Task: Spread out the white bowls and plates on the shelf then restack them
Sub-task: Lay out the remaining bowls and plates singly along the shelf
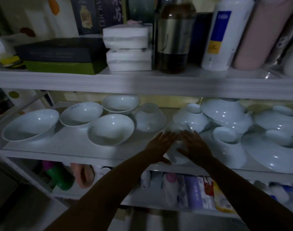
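On the middle shelf [67, 147], three white bowls sit upright at the left [30, 125], [80, 115], [110, 129], with a short stack of bowls [120, 102] behind them. Upturned bowls [149, 117], [190, 119], [225, 114], [229, 147] crowd the centre and right. More upturned bowls [279, 122] rest on a large white plate [272, 159]. At the shelf's front edge, my left hand [160, 145] and my right hand [195, 145] hold a blurred white bowl [177, 157] between them, thumbs at its near side and fingers stretched over it.
The upper shelf board [142, 80] hangs low over the bowls. It carries dark boxes [59, 54], tissue packs [127, 47], a dark bottle [174, 39] and a white bottle [224, 34]. Bottles and packets [192, 190] fill the lower shelf.
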{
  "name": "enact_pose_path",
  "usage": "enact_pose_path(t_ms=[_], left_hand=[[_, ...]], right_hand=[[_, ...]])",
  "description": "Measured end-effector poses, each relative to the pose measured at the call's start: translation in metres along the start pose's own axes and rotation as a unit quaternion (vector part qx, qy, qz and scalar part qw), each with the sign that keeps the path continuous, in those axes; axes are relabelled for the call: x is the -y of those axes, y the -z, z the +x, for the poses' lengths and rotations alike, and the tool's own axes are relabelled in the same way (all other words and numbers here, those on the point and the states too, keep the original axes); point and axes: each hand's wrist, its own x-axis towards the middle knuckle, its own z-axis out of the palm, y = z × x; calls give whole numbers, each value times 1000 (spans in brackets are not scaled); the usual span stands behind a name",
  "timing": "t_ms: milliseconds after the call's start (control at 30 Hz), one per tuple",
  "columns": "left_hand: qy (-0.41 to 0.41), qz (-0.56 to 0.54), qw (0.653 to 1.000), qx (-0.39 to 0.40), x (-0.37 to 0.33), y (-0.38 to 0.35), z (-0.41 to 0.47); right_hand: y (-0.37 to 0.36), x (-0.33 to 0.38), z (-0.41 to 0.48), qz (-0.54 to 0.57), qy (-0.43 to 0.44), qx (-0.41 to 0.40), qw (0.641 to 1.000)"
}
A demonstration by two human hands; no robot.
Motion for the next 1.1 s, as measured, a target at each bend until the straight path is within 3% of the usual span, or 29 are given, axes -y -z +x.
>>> enact_pose_path(t_ms=[167, 267, 367, 567, 667, 700, 767, 833, 900, 1033, 1100], left_hand=[[43, 71, 996, 15, -12, -6, -5], [68, 83, 994, 8, -25, -7, -11], [55, 112, 992, -30, -39, -9, -21], [39, 45, 998, -24, -45, 3, -23], [78, -61, 995, -13, -40, 28, -17], [95, -110, 989, -36, -38, 37, -13], [106, -206, 969, -82, -31, 52, -4], [122, -318, 935, -101, -27, 70, 4], [181, -468, 858, -109, -27, 88, 4], [312, -661, 679, -73, -29, 82, -6], [348, -699, 622, -59, -28, 68, -11]], right_hand=[[2, -12, -15, -20, 10, 130, 991], [-5, -16, -27, 11, 35, 157, 987], [-6, -15, -39, 22, 58, 161, 985], [4, -19, -46, 56, 47, 133, 988], [14, -31, -42, 149, -34, 67, 986], [17, -36, -37, 225, -100, 77, 966], [27, -41, -21, 413, -208, 114, 879], [35, -45, -1, 519, -281, 57, 805], [46, -46, 16, 557, -340, 33, 757], [53, -50, 30, 512, -397, 140, 749], [50, -53, 30, 496, -430, 186, 731]])
